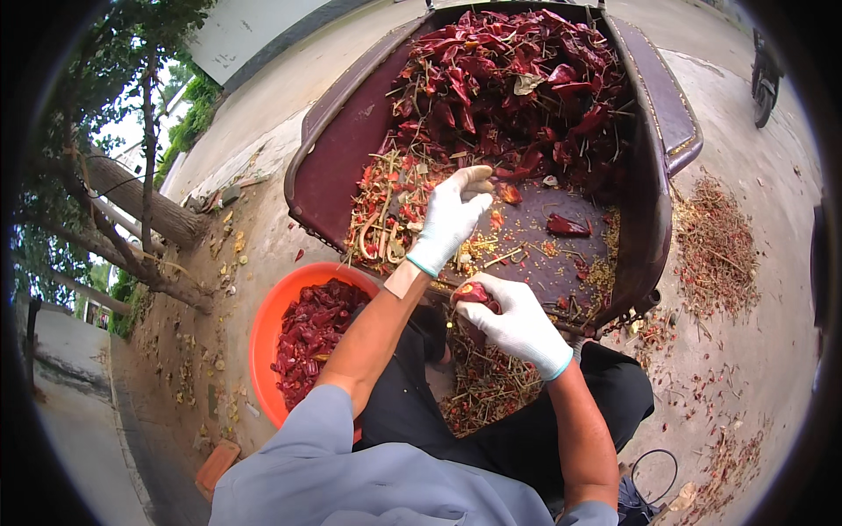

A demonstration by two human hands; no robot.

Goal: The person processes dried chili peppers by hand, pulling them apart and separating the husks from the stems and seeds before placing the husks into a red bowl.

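Note:
Both hands wear white knit gloves with teal cuffs. My left hand (455,214) hovers at the front of a dark maroon cart bed (342,148), its fingers loosely bent, thumb apart, and nothing visible in them. Close to those fingertips lies an orange-red pepper piece (508,192). At the bed's front edge, my right hand (516,322) grips a dried red chili pepper (475,293). A large heap of dried red peppers (500,85) fills the far part of the bed. Stems and pepper scraps (388,204) pile up at its near left, and yellow seeds (520,237) are scattered over the floor.
An orange plastic basin (262,348) holding dark red pepper pieces (316,329) stands left of my legs. Stem debris (487,381) lies between my legs, with another pile (717,250) right of the cart. A brick (217,463) and tree trunks (141,197) are at left.

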